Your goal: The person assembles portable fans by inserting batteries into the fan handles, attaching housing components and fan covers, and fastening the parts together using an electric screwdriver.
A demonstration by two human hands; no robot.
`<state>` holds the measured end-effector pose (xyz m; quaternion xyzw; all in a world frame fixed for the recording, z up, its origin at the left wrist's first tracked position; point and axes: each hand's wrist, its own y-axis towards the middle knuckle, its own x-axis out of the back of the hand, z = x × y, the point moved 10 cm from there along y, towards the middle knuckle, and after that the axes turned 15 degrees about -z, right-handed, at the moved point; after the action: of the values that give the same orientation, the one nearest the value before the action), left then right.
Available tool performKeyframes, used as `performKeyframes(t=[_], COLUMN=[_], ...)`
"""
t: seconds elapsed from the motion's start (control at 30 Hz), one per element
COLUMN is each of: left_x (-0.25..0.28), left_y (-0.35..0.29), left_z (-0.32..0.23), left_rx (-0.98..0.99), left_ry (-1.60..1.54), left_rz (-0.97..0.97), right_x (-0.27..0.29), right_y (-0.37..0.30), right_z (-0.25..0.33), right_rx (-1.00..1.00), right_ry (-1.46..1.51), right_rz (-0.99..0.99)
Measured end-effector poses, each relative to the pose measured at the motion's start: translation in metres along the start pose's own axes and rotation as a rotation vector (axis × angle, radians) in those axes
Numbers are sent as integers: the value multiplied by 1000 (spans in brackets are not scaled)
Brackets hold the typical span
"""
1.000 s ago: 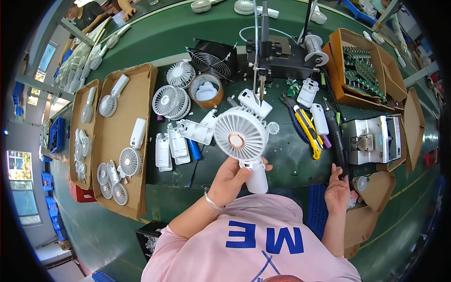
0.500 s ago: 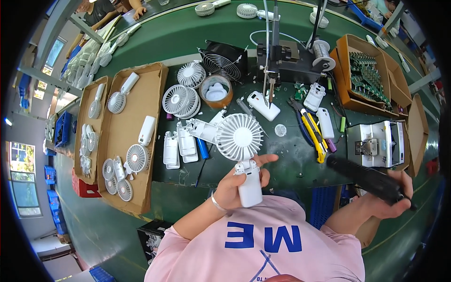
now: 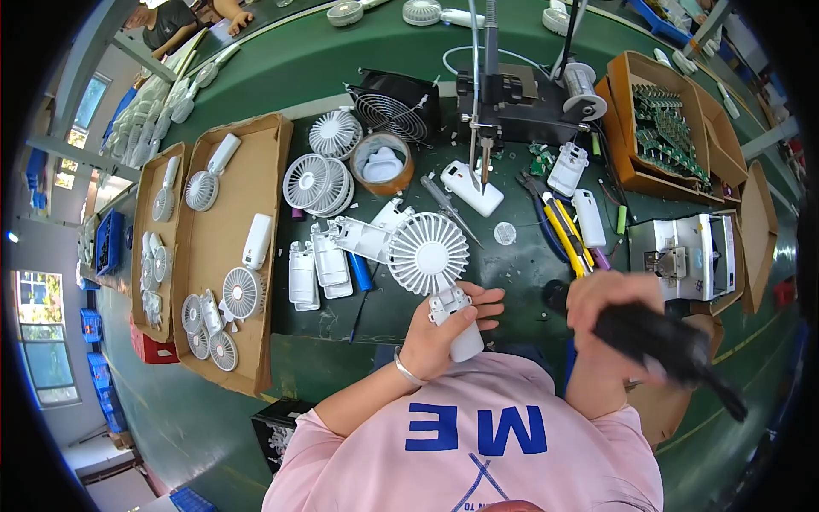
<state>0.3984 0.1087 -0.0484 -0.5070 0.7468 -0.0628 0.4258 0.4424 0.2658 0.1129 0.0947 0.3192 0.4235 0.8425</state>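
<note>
Black tool point(image 3: 653, 340): lying on the bench point(image 3: 525, 277) a second ago, now lifted off it and blurred.
Right hand point(image 3: 612, 309): was down by the tool's end, now wrapped around it, closer to the fan than half a second ago.
White fan point(image 3: 429, 253): turned over; a copper-coloured ring showed before, now a plain white centre.

By the right part of the bench's point(image 3: 517, 286) near edge, the right hand point(image 3: 611, 314) and the black tool point(image 3: 653, 334) in it are blurred; its fingers cover part of the grip. The left hand point(image 3: 432, 340) hides part of the white fan's point(image 3: 429, 253) handle, and the fan's head hides one end of a white casing point(image 3: 363, 240). The pink shirt point(image 3: 478, 405) covers the middle of the near edge. Beyond the far left corner, a co-worker point(image 3: 173, 27) is cut off above.
</note>
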Motion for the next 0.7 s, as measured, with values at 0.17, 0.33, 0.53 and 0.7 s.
performKeyframes(t=[0.17,0.33,0.53,0.7], left_x=[-8,-11,-8,-12], left_y=[-1,-3,-6,-11], left_z=[2,-3,-6,-8], left_rx=[6,-42,-101,-127], left_ry=[74,94,292,214], left_rz=[60,90,79,159], right_x=[-37,-35,-50,-61], right_y=[-20,-23,-32,-41], right_z=[18,13,17,31], right_rx=[59,66,40,90], right_ry=[245,202,264,282], right_rz=[256,230,504,667])
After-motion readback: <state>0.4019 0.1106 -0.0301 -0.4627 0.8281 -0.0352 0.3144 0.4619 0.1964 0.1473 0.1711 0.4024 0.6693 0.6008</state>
